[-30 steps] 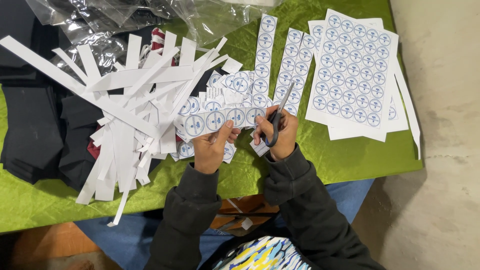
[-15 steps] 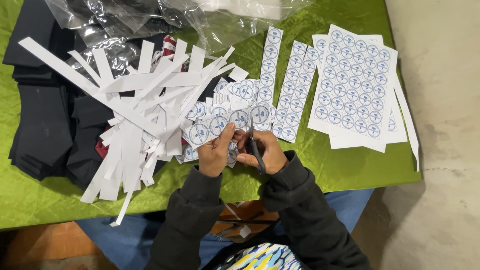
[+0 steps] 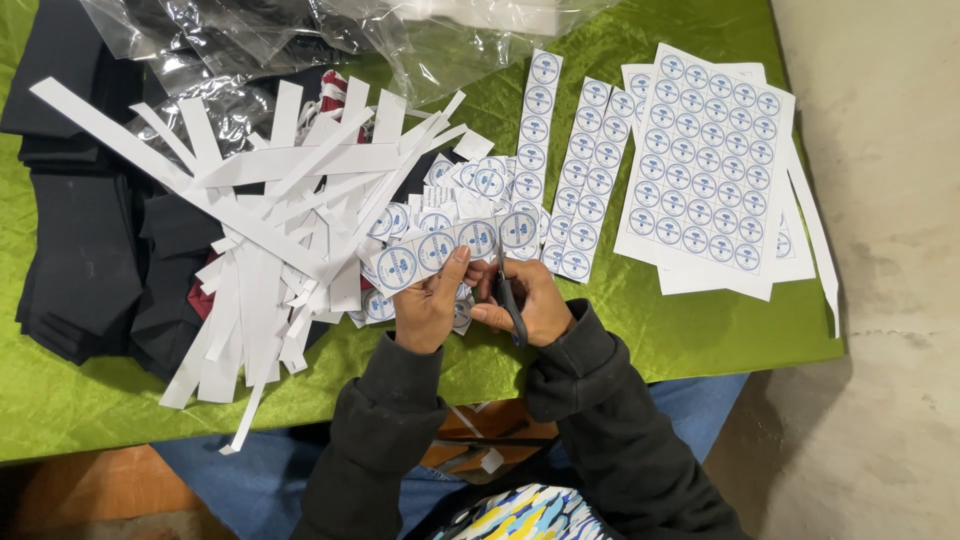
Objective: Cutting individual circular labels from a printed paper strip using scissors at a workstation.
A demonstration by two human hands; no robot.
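Left hand (image 3: 428, 312) pinches a strip of round blue-printed labels (image 3: 455, 245) at frame centre, thumb on top, held taut and level so the blades meet it square. Right hand (image 3: 530, 305) has fingers closed through the scissors (image 3: 508, 292), blades pointing up at the strip. Cut labels pile just above; white offcut strips (image 3: 260, 250) left, uncut label sheets (image 3: 705, 165) upper right, on green tablecloth (image 3: 650, 330).

Green-clothed table (image 3: 700, 330) bears sticker sheets (image 3: 705, 165), paper strips (image 3: 260, 250).
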